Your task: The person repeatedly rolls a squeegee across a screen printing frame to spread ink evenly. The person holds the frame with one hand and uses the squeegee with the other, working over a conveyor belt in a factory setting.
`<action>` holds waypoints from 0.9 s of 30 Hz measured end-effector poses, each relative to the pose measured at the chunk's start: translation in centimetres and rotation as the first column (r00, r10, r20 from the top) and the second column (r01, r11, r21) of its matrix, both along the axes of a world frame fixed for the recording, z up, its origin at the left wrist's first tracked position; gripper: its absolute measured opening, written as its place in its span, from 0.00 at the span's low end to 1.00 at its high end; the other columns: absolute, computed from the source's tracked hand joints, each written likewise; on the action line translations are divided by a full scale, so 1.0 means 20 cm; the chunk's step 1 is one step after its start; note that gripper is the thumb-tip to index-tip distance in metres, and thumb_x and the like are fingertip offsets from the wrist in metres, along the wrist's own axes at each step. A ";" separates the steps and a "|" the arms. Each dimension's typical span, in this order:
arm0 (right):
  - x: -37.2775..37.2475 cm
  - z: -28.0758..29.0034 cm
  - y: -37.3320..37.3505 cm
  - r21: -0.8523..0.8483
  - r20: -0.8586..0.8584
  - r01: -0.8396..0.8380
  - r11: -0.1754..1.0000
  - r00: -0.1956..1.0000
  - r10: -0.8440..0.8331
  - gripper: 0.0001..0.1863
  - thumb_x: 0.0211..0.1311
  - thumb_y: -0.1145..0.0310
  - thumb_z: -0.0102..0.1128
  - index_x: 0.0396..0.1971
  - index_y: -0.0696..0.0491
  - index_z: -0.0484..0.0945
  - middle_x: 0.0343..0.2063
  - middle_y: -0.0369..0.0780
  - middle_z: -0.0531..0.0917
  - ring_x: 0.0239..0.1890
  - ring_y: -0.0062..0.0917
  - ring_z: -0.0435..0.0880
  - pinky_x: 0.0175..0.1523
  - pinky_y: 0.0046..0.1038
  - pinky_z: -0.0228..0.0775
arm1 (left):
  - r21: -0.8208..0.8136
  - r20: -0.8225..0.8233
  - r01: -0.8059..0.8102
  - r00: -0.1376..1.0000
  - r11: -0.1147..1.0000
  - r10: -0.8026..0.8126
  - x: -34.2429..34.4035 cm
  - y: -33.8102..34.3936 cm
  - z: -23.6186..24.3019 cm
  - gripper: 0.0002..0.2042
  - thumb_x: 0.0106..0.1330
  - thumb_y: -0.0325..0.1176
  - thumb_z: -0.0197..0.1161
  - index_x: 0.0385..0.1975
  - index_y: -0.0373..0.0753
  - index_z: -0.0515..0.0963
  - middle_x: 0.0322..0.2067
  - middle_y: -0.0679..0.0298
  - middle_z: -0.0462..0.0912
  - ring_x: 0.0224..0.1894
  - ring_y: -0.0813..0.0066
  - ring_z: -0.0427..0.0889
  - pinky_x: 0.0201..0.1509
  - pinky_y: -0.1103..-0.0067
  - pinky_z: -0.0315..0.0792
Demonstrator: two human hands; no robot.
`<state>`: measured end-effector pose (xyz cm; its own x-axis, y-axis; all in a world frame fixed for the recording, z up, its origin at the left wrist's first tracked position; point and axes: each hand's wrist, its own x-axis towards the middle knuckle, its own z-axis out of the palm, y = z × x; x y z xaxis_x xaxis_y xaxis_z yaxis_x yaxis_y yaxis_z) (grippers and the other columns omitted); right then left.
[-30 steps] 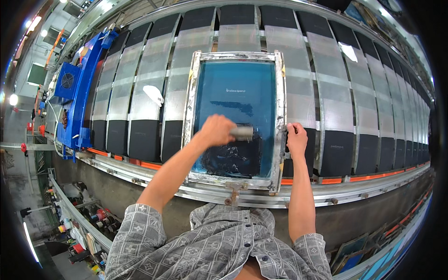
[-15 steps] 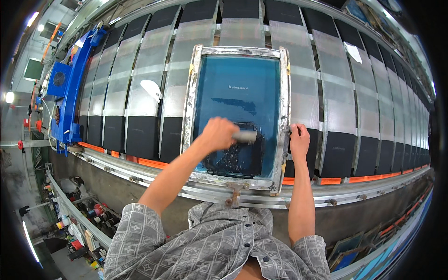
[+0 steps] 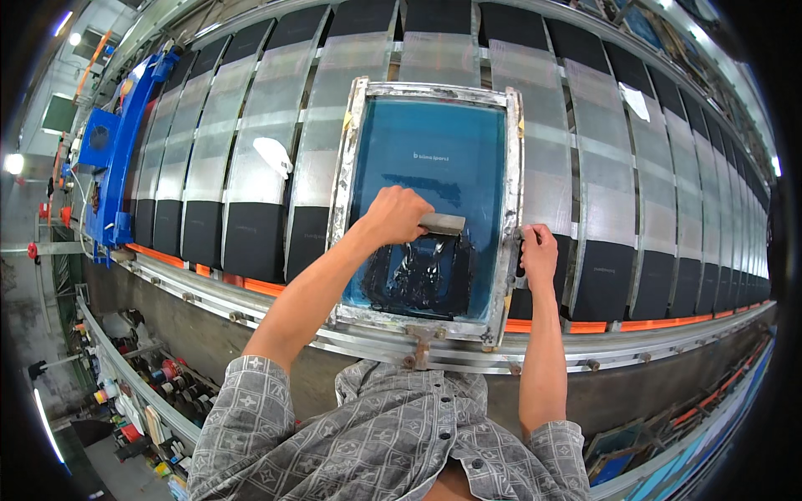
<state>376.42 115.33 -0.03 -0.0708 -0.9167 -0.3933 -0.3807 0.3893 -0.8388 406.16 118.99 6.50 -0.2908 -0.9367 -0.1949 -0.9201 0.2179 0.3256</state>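
Note:
A printing screen with blue mesh [image 3: 430, 138] in a worn metal frame [image 3: 513, 138] lies over the pallets in front of me. My left hand [image 3: 397, 215] is closed on a squeegee [image 3: 443, 223] on the mesh, just above a glossy patch of dark ink [image 3: 422, 275]. My right hand [image 3: 539, 250] is closed on a small dark handle at the frame's right side. Both forearms come from the lower edge in grey patterned sleeves.
A long row of metal pallets [image 3: 606, 197] carrying black fabric pieces [image 3: 601, 280] runs on both sides. A blue machine [image 3: 109, 188] stands left. A white scrap [image 3: 271, 154] lies on one pallet. A metal rail [image 3: 631, 342] runs along the near edge; assorted cans and tools crowd lower left.
My left hand and the squeegee have moved a little toward the far end of the screen, with glossy ink showing below the blade. My right hand stays at the frame's side.

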 end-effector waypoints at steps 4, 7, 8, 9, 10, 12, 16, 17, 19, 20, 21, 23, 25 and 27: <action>0.00 0.00 0.01 0.042 0.120 0.043 0.998 0.992 -0.048 0.11 0.65 0.62 0.57 0.37 0.55 0.77 0.16 0.33 0.73 0.13 0.15 0.69 0.17 0.21 0.62 | 0.005 0.021 -0.016 1.000 1.000 0.016 0.00 -0.04 0.00 0.13 0.47 0.41 0.73 0.33 0.46 0.84 0.28 0.59 0.84 0.34 0.54 0.82 0.37 0.64 0.76; 0.02 0.02 0.01 0.049 0.138 0.055 0.997 0.989 -0.061 0.11 0.65 0.63 0.57 0.36 0.56 0.76 0.15 0.33 0.72 0.13 0.15 0.69 0.18 0.21 0.63 | 0.015 0.042 -0.037 0.998 0.999 0.037 0.00 -0.03 -0.01 0.12 0.48 0.41 0.72 0.30 0.46 0.84 0.27 0.59 0.84 0.34 0.54 0.82 0.37 0.63 0.76; 0.02 0.02 0.02 0.050 0.148 0.052 0.997 0.987 -0.059 0.11 0.65 0.63 0.57 0.36 0.56 0.76 0.15 0.32 0.72 0.13 0.15 0.69 0.17 0.21 0.63 | 0.039 0.061 -0.037 0.998 0.999 0.034 -0.01 0.02 -0.01 0.11 0.48 0.41 0.72 0.30 0.46 0.83 0.27 0.59 0.83 0.34 0.54 0.82 0.38 0.63 0.75; 0.01 0.01 0.01 0.047 0.156 0.055 0.997 0.986 -0.061 0.11 0.66 0.63 0.57 0.36 0.56 0.76 0.15 0.32 0.72 0.13 0.15 0.68 0.17 0.22 0.63 | 0.061 0.078 -0.032 0.997 0.998 0.027 -0.04 0.06 -0.01 0.11 0.49 0.41 0.72 0.29 0.46 0.83 0.26 0.59 0.83 0.34 0.55 0.82 0.38 0.63 0.75; 0.01 0.01 0.01 0.048 0.171 0.056 0.997 0.983 -0.063 0.11 0.66 0.63 0.57 0.36 0.56 0.76 0.15 0.32 0.72 0.13 0.15 0.68 0.17 0.22 0.63 | 0.071 0.028 -0.030 0.999 0.997 0.028 -0.07 0.17 -0.02 0.09 0.48 0.40 0.72 0.26 0.46 0.81 0.26 0.60 0.83 0.33 0.55 0.82 0.38 0.62 0.75; 0.00 0.00 0.01 0.050 0.178 0.062 0.997 0.982 -0.070 0.10 0.66 0.63 0.57 0.36 0.56 0.76 0.15 0.32 0.71 0.13 0.15 0.68 0.17 0.21 0.62 | 0.071 -0.027 0.007 1.000 0.997 -0.005 -0.13 0.40 -0.03 0.09 0.45 0.37 0.72 0.26 0.46 0.81 0.25 0.62 0.82 0.32 0.57 0.82 0.35 0.63 0.75; 0.00 0.01 0.00 0.077 0.178 0.068 0.995 0.981 -0.081 0.11 0.66 0.63 0.56 0.37 0.56 0.76 0.16 0.33 0.73 0.15 0.16 0.70 0.21 0.22 0.64 | 0.164 -0.020 0.049 0.999 0.985 -0.046 -0.15 0.50 -0.03 0.11 0.45 0.39 0.72 0.28 0.46 0.82 0.27 0.62 0.83 0.33 0.57 0.83 0.36 0.63 0.75; 0.00 -0.01 0.00 0.045 0.145 0.067 0.997 0.987 -0.073 0.12 0.66 0.62 0.56 0.37 0.57 0.76 0.17 0.33 0.74 0.17 0.16 0.71 0.23 0.22 0.65 | 0.168 -0.005 0.048 0.999 0.985 -0.048 -0.13 0.46 -0.02 0.11 0.45 0.40 0.72 0.28 0.46 0.82 0.27 0.62 0.83 0.34 0.57 0.83 0.37 0.63 0.75; -0.01 -0.08 0.02 -0.019 0.070 0.073 0.997 0.995 -0.071 0.13 0.66 0.62 0.56 0.38 0.57 0.77 0.19 0.34 0.76 0.20 0.17 0.74 0.28 0.24 0.66 | 0.125 0.014 0.027 0.999 0.992 -0.029 -0.10 0.33 0.03 0.12 0.47 0.43 0.73 0.30 0.46 0.83 0.29 0.61 0.84 0.36 0.57 0.83 0.39 0.63 0.75; -0.02 -0.10 0.02 -0.060 0.026 0.073 0.995 0.997 -0.072 0.14 0.66 0.61 0.56 0.39 0.58 0.77 0.21 0.35 0.78 0.24 0.19 0.76 0.33 0.26 0.66 | 0.099 0.029 0.013 0.999 0.995 -0.016 -0.09 0.25 0.06 0.12 0.47 0.42 0.72 0.30 0.46 0.83 0.29 0.61 0.83 0.36 0.57 0.83 0.39 0.63 0.75; -0.01 -0.10 0.02 -0.076 0.019 0.069 0.995 0.998 -0.067 0.15 0.65 0.60 0.56 0.38 0.58 0.77 0.21 0.36 0.78 0.24 0.19 0.76 0.33 0.26 0.66 | 0.073 0.047 -0.013 0.999 0.997 0.010 -0.07 0.18 0.06 0.12 0.48 0.42 0.72 0.31 0.46 0.83 0.28 0.61 0.83 0.36 0.57 0.83 0.39 0.64 0.75; 0.01 -0.09 0.01 -0.101 0.009 0.064 0.993 0.998 -0.063 0.15 0.65 0.59 0.56 0.37 0.58 0.78 0.23 0.36 0.79 0.24 0.20 0.76 0.34 0.27 0.67 | -0.004 -0.047 -0.067 0.997 0.998 0.067 -0.03 0.09 0.04 0.12 0.48 0.38 0.71 0.33 0.47 0.83 0.30 0.61 0.84 0.36 0.57 0.83 0.39 0.64 0.75; 0.00 -0.13 0.01 -0.119 -0.039 0.071 0.990 0.996 -0.076 0.17 0.63 0.58 0.57 0.40 0.58 0.79 0.27 0.40 0.82 0.29 0.26 0.80 0.39 0.29 0.70 | -0.112 -0.091 -0.103 0.991 0.988 0.093 -0.05 0.13 -0.02 0.13 0.47 0.34 0.70 0.35 0.47 0.84 0.33 0.62 0.84 0.36 0.58 0.83 0.38 0.65 0.75; 0.00 -0.18 0.00 -0.153 -0.078 0.098 0.983 0.991 -0.111 0.17 0.63 0.58 0.57 0.41 0.58 0.80 0.29 0.42 0.84 0.33 0.29 0.82 0.42 0.29 0.71 | -0.265 -0.081 -0.117 0.992 0.957 0.099 -0.14 0.35 -0.08 0.15 0.47 0.30 0.68 0.38 0.46 0.84 0.37 0.63 0.85 0.37 0.60 0.83 0.39 0.65 0.75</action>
<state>376.46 115.35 -3.70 -0.1971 -0.9502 -0.2413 -0.4178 0.3040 -0.8561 403.44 125.96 4.86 -0.1885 -0.9785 0.0843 -0.9212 0.2059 0.3302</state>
